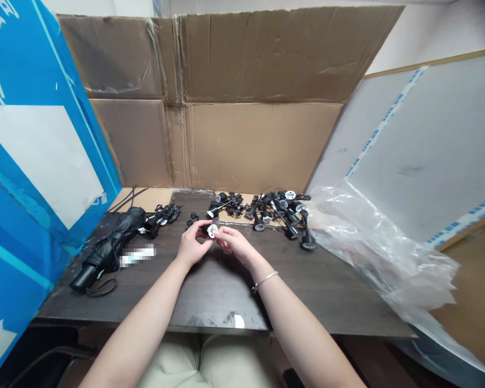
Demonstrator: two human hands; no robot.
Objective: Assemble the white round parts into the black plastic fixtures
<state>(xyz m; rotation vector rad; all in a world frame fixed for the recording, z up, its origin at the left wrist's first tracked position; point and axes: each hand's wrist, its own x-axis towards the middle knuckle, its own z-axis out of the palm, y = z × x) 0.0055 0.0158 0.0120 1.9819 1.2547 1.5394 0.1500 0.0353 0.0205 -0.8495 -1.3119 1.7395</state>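
Observation:
Over the middle of the dark table, my left hand (pixel 192 247) is closed around a small black cup-shaped part with a round white face (pixel 213 231). The white face is turned toward me. My right hand (pixel 236 245) pinches at the right edge of that face with thumb and forefinger. Whether a smaller piece sits between those fingertips I cannot make out. Just behind my left hand lie small black pieces (pixel 192 218). Farther back is a heap of similar black parts (pixel 283 207), some with pale round faces and thin stems.
A folded black umbrella (pixel 115 240) lies at the left, near a blurred white strip (pixel 137 255). Behind it is a pile of black parts (pixel 165 214). Cardboard (pixel 262 145) walls the back, a blue panel (pixel 76 161) the left. Crumpled clear plastic (pixel 372 242) covers the right edge.

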